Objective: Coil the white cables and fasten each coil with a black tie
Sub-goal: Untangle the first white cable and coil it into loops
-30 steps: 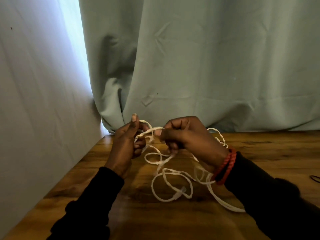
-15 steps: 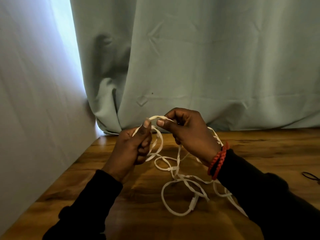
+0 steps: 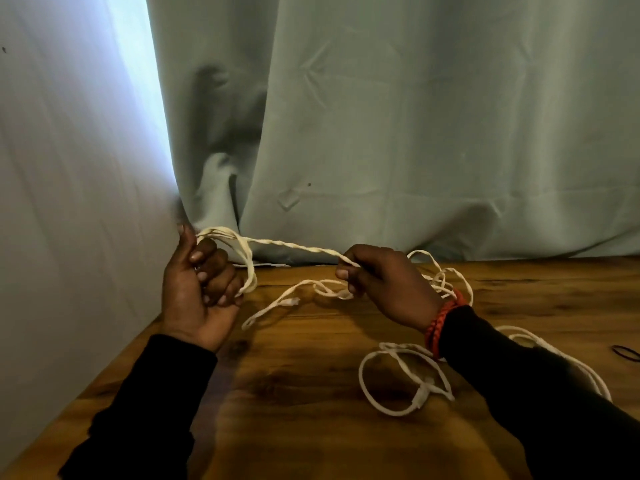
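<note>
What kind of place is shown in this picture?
Probably a room in a home, though that is not certain: a wooden table stands in a corner, between a plain wall and a long grey-green curtain with daylight at its edge.

Cables (image 3: 408, 372) on table (image 3: 311, 410), tie (image 3: 626, 353) seemingly rightward

Home room — curtain (image 3: 415, 133), wooden table (image 3: 311, 393)

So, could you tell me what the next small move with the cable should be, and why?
Probably bring the right hand back to the left hand to lay another loop: a twisted stretch of white cable spans them, and much lies loose on the table.
</note>
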